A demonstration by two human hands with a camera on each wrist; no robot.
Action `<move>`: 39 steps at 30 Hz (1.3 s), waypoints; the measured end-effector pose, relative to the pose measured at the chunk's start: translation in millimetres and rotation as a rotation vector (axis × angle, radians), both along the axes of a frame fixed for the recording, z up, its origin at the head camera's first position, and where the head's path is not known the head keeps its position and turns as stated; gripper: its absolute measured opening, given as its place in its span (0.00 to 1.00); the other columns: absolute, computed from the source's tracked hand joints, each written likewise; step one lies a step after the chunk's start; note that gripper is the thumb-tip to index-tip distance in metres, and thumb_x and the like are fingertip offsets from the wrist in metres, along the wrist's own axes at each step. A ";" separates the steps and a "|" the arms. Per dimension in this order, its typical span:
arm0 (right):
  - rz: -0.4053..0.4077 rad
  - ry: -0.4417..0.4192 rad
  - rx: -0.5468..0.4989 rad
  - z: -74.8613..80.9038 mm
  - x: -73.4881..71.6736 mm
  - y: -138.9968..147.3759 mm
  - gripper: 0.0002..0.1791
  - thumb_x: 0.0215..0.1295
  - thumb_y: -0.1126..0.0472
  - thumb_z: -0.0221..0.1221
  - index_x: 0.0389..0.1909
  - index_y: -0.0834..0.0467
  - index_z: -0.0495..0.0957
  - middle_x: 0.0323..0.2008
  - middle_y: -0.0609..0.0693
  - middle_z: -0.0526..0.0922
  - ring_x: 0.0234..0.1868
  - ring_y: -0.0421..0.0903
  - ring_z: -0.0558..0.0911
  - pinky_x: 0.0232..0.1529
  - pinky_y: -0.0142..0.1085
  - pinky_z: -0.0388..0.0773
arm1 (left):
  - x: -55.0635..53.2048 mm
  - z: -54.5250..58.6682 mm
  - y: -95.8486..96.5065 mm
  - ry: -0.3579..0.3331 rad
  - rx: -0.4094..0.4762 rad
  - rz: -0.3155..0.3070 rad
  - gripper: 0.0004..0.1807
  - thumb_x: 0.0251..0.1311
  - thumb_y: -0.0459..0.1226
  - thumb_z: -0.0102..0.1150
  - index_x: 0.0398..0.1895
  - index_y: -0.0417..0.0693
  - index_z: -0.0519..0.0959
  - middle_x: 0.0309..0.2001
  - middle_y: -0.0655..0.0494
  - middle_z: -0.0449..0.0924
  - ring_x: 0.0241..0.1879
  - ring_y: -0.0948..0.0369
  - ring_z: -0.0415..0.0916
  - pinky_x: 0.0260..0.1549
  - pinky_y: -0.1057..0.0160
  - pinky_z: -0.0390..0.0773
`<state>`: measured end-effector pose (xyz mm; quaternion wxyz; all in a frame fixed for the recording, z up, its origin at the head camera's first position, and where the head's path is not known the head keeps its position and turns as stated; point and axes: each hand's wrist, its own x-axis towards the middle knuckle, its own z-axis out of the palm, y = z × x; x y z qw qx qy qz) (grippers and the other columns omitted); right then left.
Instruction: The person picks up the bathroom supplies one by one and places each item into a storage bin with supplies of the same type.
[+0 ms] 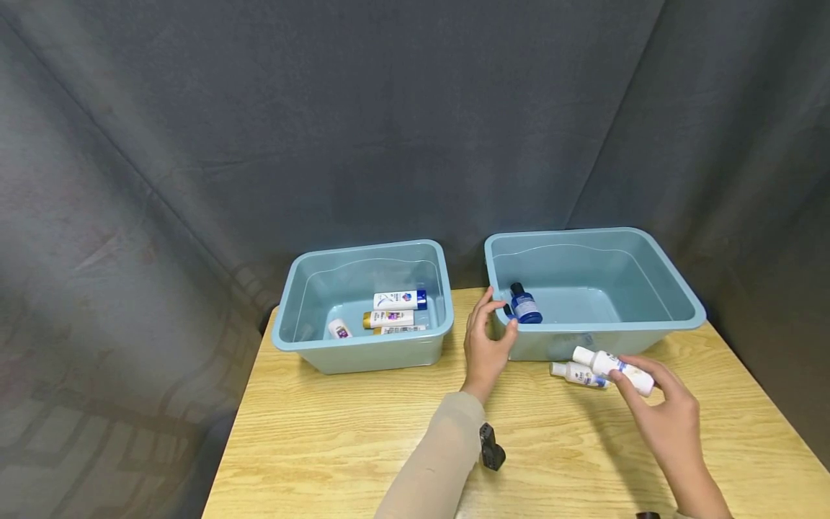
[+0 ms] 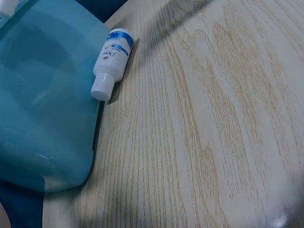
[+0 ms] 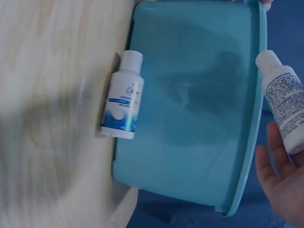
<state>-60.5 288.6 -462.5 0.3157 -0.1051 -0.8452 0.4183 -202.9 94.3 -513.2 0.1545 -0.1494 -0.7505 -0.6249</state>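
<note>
My right hand [image 1: 668, 411] pinches a small white lotion bottle [image 1: 629, 375] between thumb and fingers, its cap pointing left. In the right wrist view this bottle [image 3: 285, 104] shows its printed back near the bin's rim. Below it on the table, a second white bottle [image 2: 114, 57] labelled Dove lies on its side against the right blue bin's front wall. My left hand [image 1: 486, 346] grips that right bin [image 1: 583, 328] at its front left corner, fingers curled at the rim. Inside, near that corner, lies a dark blue bottle [image 1: 527, 310] with a black cap; another black cap [image 1: 509, 311] shows beside it.
A left blue bin [image 1: 363, 353] holds a white tube with a blue cap [image 1: 398, 300], gold-capped bottles [image 1: 389, 318] and a small white bottle [image 1: 339, 329]. Both bins stand along the wooden table's [image 1: 324, 447] back edge, before a dark grey curtain [image 1: 389, 130].
</note>
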 end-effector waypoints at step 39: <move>0.105 0.097 0.064 48.1 -34.2 0.3 0.17 0.54 0.74 0.69 0.46 0.64 0.84 0.44 0.25 0.75 0.50 0.25 0.72 0.53 0.21 0.63 | -0.2 -0.8 -1.5 -0.009 -0.019 -0.004 0.17 0.64 0.42 0.62 0.55 0.63 0.76 0.72 0.73 0.61 0.70 0.65 0.59 0.59 0.57 0.72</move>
